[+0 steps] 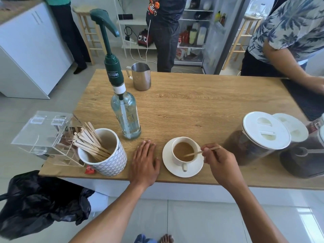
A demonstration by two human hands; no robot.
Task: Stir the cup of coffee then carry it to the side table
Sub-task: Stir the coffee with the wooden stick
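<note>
A white cup of milky coffee (182,161) stands on a white saucer (192,171) near the front edge of the wooden table (201,109). Its handle points toward me. My right hand (219,160) pinches a thin wooden stir stick (194,153) whose lower end dips into the coffee. Just left of the saucer, my left hand (144,163) lies flat on the table, fingers spread, holding nothing.
A patterned mug of stir sticks (107,163) and a clear acrylic box (43,132) sit at the left. A pump bottle (125,113) and steel jug (141,76) stand behind. White-lidded jars (259,139) are at the right. Three people stand beyond the table; a black bag (38,200) hangs below left.
</note>
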